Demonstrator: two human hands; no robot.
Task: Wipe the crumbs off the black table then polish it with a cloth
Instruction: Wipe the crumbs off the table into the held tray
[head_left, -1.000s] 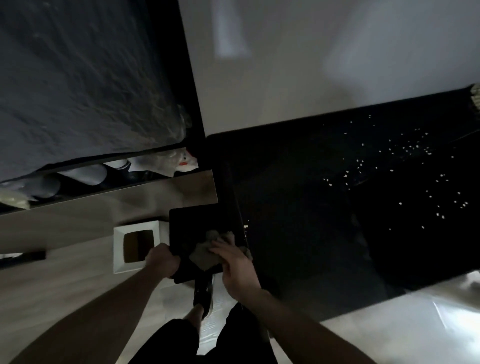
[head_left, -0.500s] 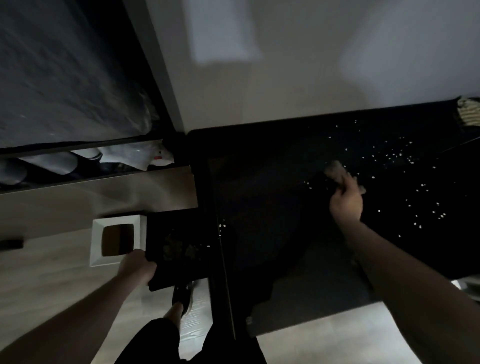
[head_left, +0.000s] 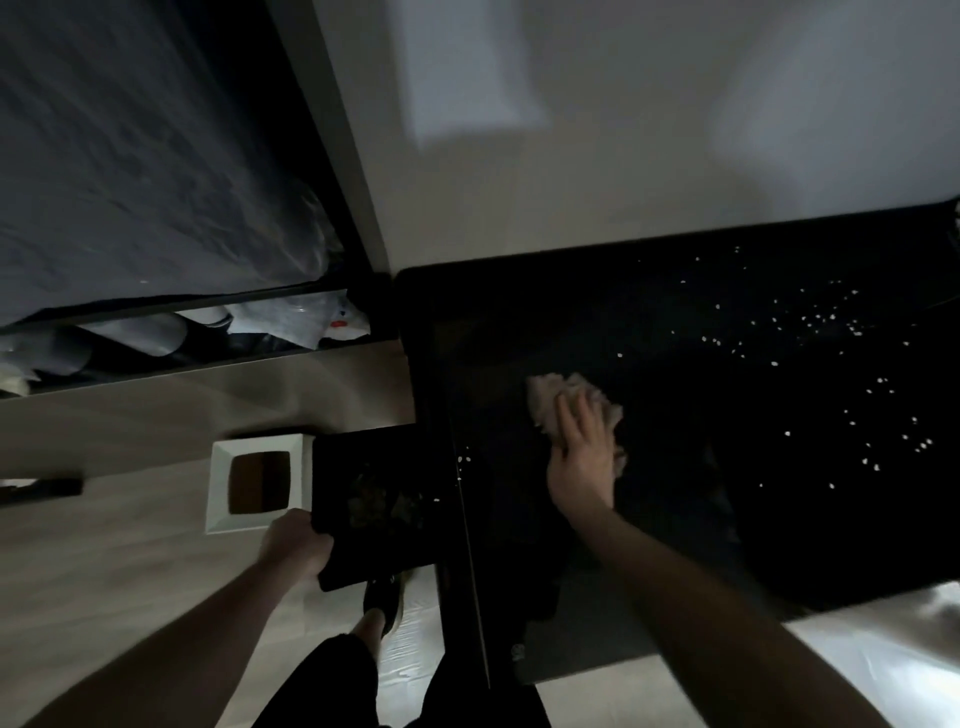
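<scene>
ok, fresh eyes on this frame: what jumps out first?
The pale crumbs scattered over the right part of the black table stand out most against the dark top. Next, the right hand presses a light cloth flat on the table left of them. The left hand grips a black tray at the table's left edge, beside a white bin.

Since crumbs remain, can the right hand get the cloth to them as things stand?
Probably yes: the right hand presses the cloth on the table, and nothing stands between it and the crumbs.
</scene>
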